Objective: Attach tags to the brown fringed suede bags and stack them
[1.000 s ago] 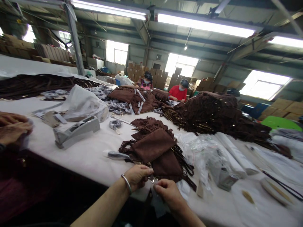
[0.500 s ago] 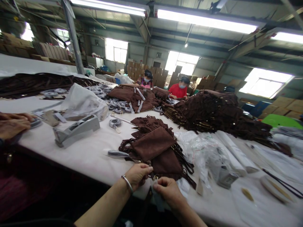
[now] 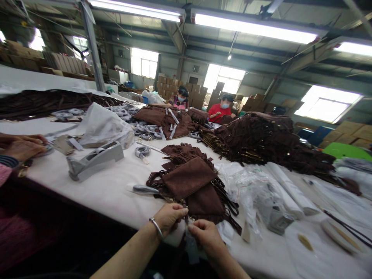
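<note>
A brown suede-like bag (image 3: 205, 199) with fringe lies near the table's front edge, a flat brown pouch (image 3: 188, 178) on top of it. Just below the bag's lower left corner, my left hand (image 3: 168, 217), with a silver bangle at the wrist, is closed in a pinch on a brown strap end. Close beside it, my right hand (image 3: 207, 234) pinches a small gold-coloured clasp (image 3: 191, 221). Clear plastic wrap (image 3: 192, 248) hangs beneath my right fingers. The fingers hide part of the strap and the clasp.
A grey tape dispenser (image 3: 95, 159) and a coiled grey strap (image 3: 142, 152) stand to the left. Clear plastic bags (image 3: 247, 186) and white rolls (image 3: 283, 190) lie right. Behind rises a heap of brown bags (image 3: 255, 135). A co-worker's hands (image 3: 26, 147) work at far left.
My hands stay in nearly the same place, with slight finger movement at the clasp. At far left the co-worker's hands have shifted a little. Across the table, the person in red has raised a hand.
</note>
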Tool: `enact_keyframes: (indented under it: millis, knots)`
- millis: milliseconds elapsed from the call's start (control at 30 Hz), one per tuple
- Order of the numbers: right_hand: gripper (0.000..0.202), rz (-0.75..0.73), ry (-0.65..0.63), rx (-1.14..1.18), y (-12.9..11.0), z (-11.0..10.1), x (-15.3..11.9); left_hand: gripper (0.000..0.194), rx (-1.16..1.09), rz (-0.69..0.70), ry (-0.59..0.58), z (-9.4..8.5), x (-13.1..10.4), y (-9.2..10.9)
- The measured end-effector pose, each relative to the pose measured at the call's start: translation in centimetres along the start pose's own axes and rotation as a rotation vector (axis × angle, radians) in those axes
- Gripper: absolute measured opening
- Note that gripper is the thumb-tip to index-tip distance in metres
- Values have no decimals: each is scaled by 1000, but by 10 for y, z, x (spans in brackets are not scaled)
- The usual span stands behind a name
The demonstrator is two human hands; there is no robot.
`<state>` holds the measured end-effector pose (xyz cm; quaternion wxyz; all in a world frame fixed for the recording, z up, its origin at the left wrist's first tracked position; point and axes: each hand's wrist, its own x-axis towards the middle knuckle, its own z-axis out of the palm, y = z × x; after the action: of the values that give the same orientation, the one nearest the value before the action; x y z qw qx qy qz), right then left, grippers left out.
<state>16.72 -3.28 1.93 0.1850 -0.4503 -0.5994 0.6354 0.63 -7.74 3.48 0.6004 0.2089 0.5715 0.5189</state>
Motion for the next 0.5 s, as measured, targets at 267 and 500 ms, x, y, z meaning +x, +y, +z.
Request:
enact_keyframes:
  millis: [267,500]
  knots:
    - [46,-50,61,-5,-3,12,19,51,55,-57,41,-1,1,1]
    - [40,-58,126,-137,-14,10,39,46,53,-126,68,-3,-17,2]
